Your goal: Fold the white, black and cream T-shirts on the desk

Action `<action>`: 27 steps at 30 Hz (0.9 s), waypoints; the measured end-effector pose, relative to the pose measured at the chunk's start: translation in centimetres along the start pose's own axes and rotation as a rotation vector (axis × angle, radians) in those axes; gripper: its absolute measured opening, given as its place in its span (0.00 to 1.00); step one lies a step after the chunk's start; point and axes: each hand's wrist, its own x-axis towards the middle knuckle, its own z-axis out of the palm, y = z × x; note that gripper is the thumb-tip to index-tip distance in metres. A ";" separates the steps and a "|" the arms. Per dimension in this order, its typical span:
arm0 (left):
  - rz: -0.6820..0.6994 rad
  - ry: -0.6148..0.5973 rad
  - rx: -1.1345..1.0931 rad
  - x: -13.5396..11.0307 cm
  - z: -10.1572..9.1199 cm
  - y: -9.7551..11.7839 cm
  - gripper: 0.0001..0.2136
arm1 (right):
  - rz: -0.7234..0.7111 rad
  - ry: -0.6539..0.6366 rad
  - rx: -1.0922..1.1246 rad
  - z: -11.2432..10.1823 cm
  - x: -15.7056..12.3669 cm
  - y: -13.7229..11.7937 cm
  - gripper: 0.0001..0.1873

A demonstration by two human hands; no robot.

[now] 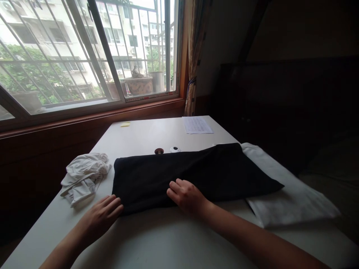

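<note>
Cloth point(147, 177), black and laid across the tabletop point(157, 243), is now gripped along its near edge by left hand point(105, 209) and right hand point(185, 193), being straightened, it seems, with a smoothing tug probably called for next!

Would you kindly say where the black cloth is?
In the head view, the black cloth is at centre, its left end beside the crumpled white cloth.
</note>
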 end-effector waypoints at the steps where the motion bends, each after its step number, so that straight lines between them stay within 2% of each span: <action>1: -0.015 -0.011 -0.006 -0.2 0.1 -0.2 0.10 | -0.029 0.002 0.009 0.1 -0.4 -0.1 0.11; 6: -0.063 -0.054 0.014 -0.8 0.0 -2.2 0.13 | -0.017 -0.031 0.029 0.2 -1.2 -0.5 0.11; 9: -0.036 -0.077 0.034 -0.7 -0.2 -3.1 0.22 | -0.027 -0.077 0.036 -0.4 -0.7 -0.1 0.14; 13: 0.013 -0.159 0.021 0.2 -0.8 -3.1 0.35 | -0.055 -0.166 0.074 -1.2 0.4 1.2 0.09; 15: 0.035 -0.173 0.018 0.5 -0.9 -2.7 0.36 | -0.036 -0.179 0.087 -1.5 0.7 1.7 0.10; 20: 0.040 -0.092 0.020 0.2 -0.4 -2.6 0.27 | 0.022 -0.254 0.152 -1.6 0.7 2.4 0.04; 22: -0.024 -0.078 -0.039 0.5 -0.2 -3.8 0.25 | 0.076 -0.270 0.180 -1.8 1.0 3.0 0.03; 24: -0.098 -0.087 -0.139 1.8 -0.4 -5.8 0.24 | 0.145 -0.248 0.194 -2.2 2.1 4.4 0.04; 27: -0.235 -0.105 -0.347 6.3 -1.6 -10.0 0.20 | 0.259 -0.178 0.186 -3.2 5.5 7.6 0.08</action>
